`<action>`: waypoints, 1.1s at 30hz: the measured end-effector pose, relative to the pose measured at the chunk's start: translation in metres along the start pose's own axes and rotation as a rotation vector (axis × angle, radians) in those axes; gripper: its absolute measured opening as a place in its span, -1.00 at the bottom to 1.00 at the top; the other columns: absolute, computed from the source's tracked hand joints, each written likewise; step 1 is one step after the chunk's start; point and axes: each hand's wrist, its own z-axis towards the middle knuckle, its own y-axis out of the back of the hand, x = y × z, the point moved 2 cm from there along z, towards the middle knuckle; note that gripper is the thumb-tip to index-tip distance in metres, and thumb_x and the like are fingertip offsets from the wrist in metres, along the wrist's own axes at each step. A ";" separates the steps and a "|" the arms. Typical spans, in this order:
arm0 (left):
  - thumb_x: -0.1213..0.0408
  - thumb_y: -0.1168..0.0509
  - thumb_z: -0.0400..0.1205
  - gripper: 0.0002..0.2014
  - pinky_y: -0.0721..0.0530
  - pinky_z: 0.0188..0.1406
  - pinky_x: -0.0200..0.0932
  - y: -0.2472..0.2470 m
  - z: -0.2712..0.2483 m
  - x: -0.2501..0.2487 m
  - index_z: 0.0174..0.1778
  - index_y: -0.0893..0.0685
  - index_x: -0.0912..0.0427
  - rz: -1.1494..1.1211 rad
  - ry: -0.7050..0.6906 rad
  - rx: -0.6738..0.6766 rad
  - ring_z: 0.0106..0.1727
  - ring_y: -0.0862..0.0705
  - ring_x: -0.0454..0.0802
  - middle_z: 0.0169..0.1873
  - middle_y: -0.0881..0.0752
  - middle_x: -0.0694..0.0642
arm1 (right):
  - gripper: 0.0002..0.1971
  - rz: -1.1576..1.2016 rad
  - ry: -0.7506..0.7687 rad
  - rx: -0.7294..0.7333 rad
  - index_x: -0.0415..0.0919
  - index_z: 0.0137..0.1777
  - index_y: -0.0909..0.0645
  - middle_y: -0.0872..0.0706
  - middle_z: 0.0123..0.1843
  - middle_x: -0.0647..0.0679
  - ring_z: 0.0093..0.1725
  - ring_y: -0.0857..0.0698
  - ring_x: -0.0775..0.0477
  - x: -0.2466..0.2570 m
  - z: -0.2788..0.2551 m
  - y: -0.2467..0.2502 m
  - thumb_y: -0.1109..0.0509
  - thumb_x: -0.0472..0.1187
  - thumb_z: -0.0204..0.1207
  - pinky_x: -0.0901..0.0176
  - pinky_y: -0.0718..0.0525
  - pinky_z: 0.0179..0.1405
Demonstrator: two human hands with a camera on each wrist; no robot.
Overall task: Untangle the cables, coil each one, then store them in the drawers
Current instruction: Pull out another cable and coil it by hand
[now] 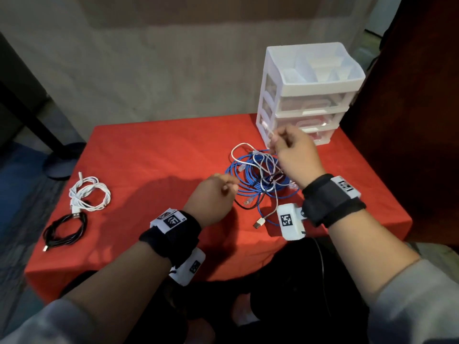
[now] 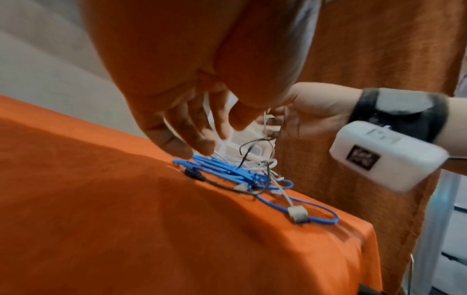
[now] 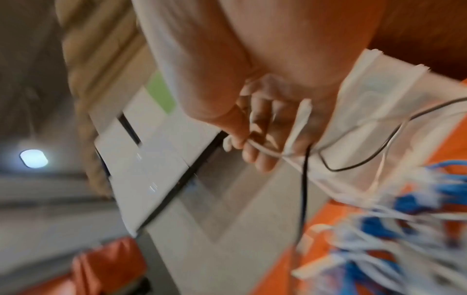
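I log a red table (image 1: 154, 155). White drawers (image 1: 308, 95) stand just beyond my right hand (image 1: 295, 155), which pinches a white cable (image 3: 262, 148) lifted from the tangle (image 1: 260, 177) below it. My left hand (image 1: 211, 199) hovers at the tangle's near-left edge, fingers loosely curled, holding nothing. Far left of it lie a white coil (image 1: 89, 194) and a black coil (image 1: 65, 229).

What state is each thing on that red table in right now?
white coil: coiled, lying at the left.
black coil: coiled, beside the white coil.
tangle: blue, white and black cables still knotted.
right hand: pinches a white cable, lifted above the tangle.
left hand: at the tangle's edge, grip unclear.
drawers: all closed.
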 end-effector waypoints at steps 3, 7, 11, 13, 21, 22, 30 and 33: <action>0.13 -0.34 0.62 -0.52 -0.59 0.41 0.10 0.012 0.013 -0.018 0.50 -0.56 0.07 -0.093 -0.172 -0.169 0.34 -0.63 -0.02 0.32 -0.62 0.08 | -0.83 0.433 0.033 0.069 -0.13 -0.07 -0.57 -0.76 -0.19 -0.15 -0.22 -0.81 -0.08 0.049 -0.007 0.010 -0.30 -0.36 0.74 0.06 -0.72 -0.20; 0.09 -0.39 0.62 -0.41 -0.52 0.51 0.15 0.016 0.029 -0.054 0.58 -0.48 0.13 -0.279 -0.255 -0.152 0.44 -0.61 0.01 0.37 -0.66 0.08 | -0.93 0.763 0.025 0.237 -0.19 0.03 -0.54 -0.79 -0.08 -0.20 -0.02 -0.87 -0.25 0.099 -0.009 0.021 -0.29 -0.34 0.75 0.03 -0.84 -0.09; 0.10 -0.37 0.63 -0.69 -0.61 0.33 0.16 0.012 0.031 -0.063 0.24 -0.71 0.15 -0.331 -0.205 -0.138 0.17 -0.72 -0.04 0.07 -0.76 0.07 | -0.96 0.941 0.005 0.329 -0.24 0.09 -0.52 -0.81 -0.07 -0.18 0.01 -0.86 -0.19 0.121 -0.010 0.031 -0.24 -0.35 0.77 0.06 -0.83 -0.07; 0.07 -0.44 0.59 -0.64 -0.63 0.28 0.23 0.018 0.028 -0.060 0.25 -0.59 0.08 -0.395 -0.178 -0.290 0.19 -0.66 0.00 0.15 -0.67 0.09 | -0.93 0.977 -0.027 0.377 -0.25 0.09 -0.52 -0.82 -0.08 -0.17 0.00 -0.86 -0.17 0.125 -0.011 0.035 -0.22 -0.36 0.77 0.03 -0.83 -0.04; 0.30 -0.17 0.74 -0.80 -0.59 0.30 0.08 0.051 0.010 -0.096 -0.05 -0.69 0.25 -0.629 -0.168 -0.009 0.12 -0.73 0.09 -0.02 -0.80 0.21 | -0.92 0.933 -0.115 0.423 -0.24 0.05 -0.53 -0.79 -0.13 -0.18 -0.11 -0.86 -0.13 0.115 -0.019 0.025 -0.22 -0.36 0.76 -0.05 -0.85 -0.06; 0.32 -0.11 0.76 -0.79 -0.56 0.36 0.08 0.051 0.004 -0.094 -0.07 -0.64 0.25 -0.701 -0.160 0.079 0.21 -0.73 0.21 -0.03 -0.81 0.28 | -0.92 0.948 -0.118 0.384 -0.24 0.05 -0.52 -0.79 -0.13 -0.18 -0.12 -0.86 -0.12 0.114 -0.016 0.030 -0.22 -0.36 0.76 -0.05 -0.84 -0.05; 0.27 -0.28 0.70 -0.72 -0.60 0.23 -0.24 0.051 -0.006 -0.112 0.31 -0.55 0.26 -0.811 -0.152 0.037 0.08 -0.65 -0.16 0.09 -0.70 0.11 | -0.91 0.982 -0.174 0.405 -0.27 0.03 -0.52 -0.80 -0.13 -0.23 -0.10 -0.88 -0.17 0.115 -0.021 0.026 -0.21 -0.37 0.76 -0.06 -0.86 -0.08; 0.36 -0.17 0.80 -0.92 -0.66 0.15 -0.16 0.055 -0.006 -0.117 0.07 -0.57 0.19 -0.936 -0.059 0.037 -0.05 -0.74 -0.10 -0.19 -0.75 0.02 | -0.91 0.983 -0.161 0.438 -0.27 0.03 -0.51 -0.79 -0.14 -0.22 -0.11 -0.87 -0.16 0.119 -0.025 0.021 -0.21 -0.37 0.76 -0.06 -0.86 -0.07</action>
